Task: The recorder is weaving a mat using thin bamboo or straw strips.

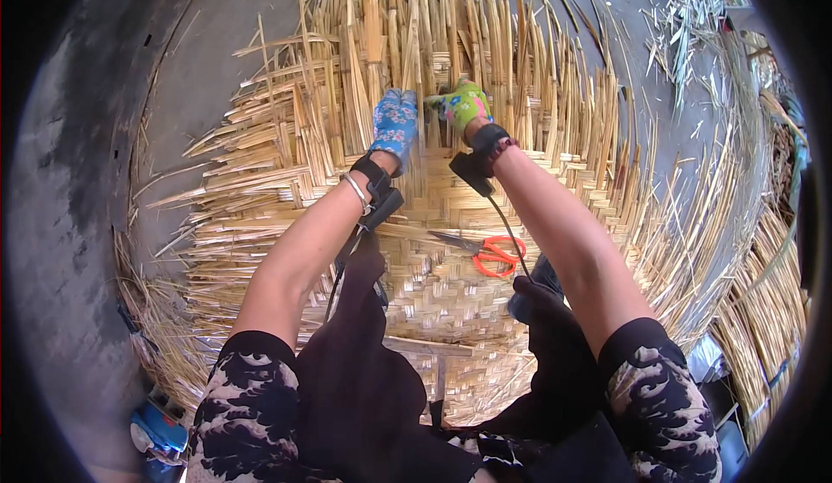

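A woven mat of split straw-coloured reeds (451,305) spreads beneath me, with loose strip ends fanning out at the far side and both sides. My left hand (395,128), in a blue flowered glove, lies over the long upright strips with its fingers stretched forward. Just right of it, my right hand (464,106) wears a green flowered glove; its fingers are bent inward at a reed strip (422,58) that runs between the hands. The fingertips are partly hidden. Scissors with orange handles (496,256) lie on the mat near my right knee, blades toward the left.
Reed scraps and pale green shreds (693,6) litter the grey floor at the far right. Bundled reeds (763,310) lie along the right edge. A blue object (160,431) sits at the lower left. Cables hang from the black bands on both wrists.
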Tool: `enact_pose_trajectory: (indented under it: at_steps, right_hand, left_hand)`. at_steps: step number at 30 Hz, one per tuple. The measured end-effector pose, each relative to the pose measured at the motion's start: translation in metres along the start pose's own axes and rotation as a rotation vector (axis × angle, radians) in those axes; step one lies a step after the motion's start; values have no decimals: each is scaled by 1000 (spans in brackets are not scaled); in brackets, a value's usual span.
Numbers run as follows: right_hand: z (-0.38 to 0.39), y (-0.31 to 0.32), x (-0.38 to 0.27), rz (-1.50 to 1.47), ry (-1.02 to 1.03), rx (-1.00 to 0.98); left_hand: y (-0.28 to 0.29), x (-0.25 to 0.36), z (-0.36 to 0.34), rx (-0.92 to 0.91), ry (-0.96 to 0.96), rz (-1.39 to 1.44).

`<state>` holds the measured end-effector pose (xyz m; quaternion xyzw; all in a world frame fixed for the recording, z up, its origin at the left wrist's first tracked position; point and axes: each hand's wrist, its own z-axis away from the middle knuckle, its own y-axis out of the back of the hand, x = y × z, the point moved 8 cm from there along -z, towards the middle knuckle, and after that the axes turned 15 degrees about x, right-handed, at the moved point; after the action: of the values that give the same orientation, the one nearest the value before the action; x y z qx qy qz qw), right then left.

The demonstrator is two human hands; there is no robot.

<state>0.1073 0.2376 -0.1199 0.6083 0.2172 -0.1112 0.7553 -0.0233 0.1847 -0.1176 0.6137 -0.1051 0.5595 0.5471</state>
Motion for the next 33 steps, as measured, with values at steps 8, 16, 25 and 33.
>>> enact_pose_trajectory:
  at_steps: [8,16,25,33]
  right_hand:
    - [28,3,-15,349,893,119]
    - [36,19,-7,-568,314,-152]
    - [62,27,100,-990,-310,472]
    - [92,35,155,-1355,-734,528]
  left_hand:
    - [-5,-25,2,-41,242,340]
    - [-24,-5,3,-320,-288,4]
    - [8,34,19,-256,-526,-471]
    - [3,19,18,-319,-470,-533]
